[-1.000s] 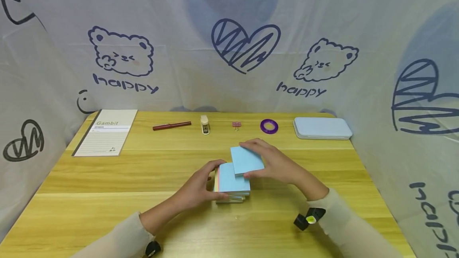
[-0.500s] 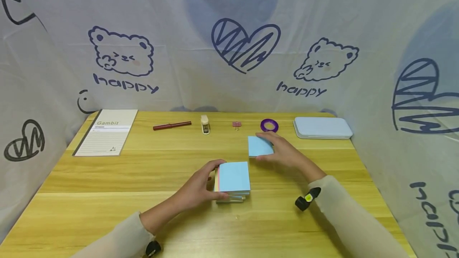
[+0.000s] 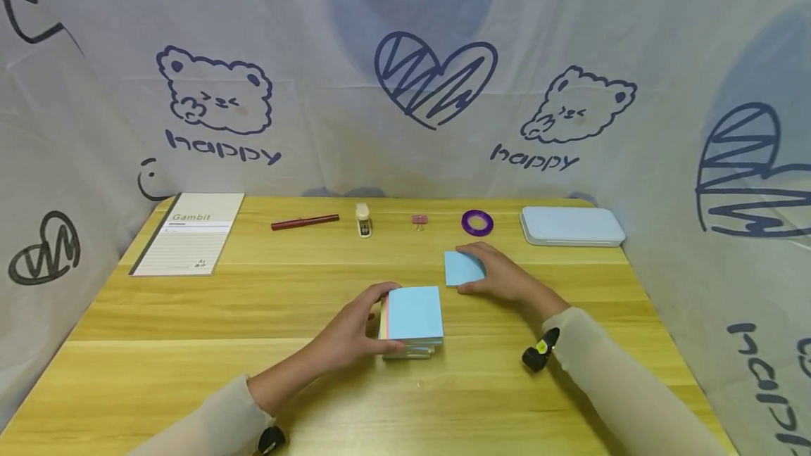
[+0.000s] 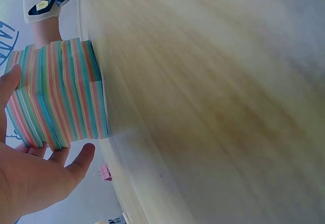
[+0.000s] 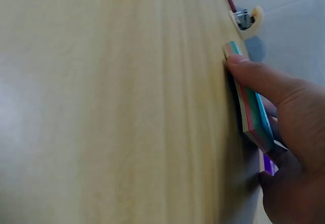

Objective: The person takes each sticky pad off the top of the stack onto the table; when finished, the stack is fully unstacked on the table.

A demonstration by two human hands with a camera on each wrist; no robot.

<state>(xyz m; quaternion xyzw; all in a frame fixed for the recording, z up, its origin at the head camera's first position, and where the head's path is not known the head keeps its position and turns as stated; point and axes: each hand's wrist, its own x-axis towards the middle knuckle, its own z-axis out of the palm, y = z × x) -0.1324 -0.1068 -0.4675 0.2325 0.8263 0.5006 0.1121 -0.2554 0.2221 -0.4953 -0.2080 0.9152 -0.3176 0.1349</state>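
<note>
Since the earlier frame, my right hand (image 3: 507, 278) has carried the small blue pad (image 3: 464, 268) off the sticky-note stack (image 3: 413, 319) and set it on the table (image 3: 190, 343), near the purple tape ring (image 3: 476, 222), fingers still pinching it. My left hand (image 3: 350, 331) grips the stack's left side.

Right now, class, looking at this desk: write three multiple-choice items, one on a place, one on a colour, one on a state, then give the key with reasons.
1. Where does the small pad lie?
A. on the big stack
B. on the table right of the big stack
C. on the notebook

2. What colour is the tape ring?
A. purple
B. green
C. white

3. What is the left hand doing?
A. lying flat, away from everything
B. gripping the pen
C. holding the big stack

Key: B, it sits on bare wood under the right hand; A, plainly purple; C, fingers wrap its side.
</note>
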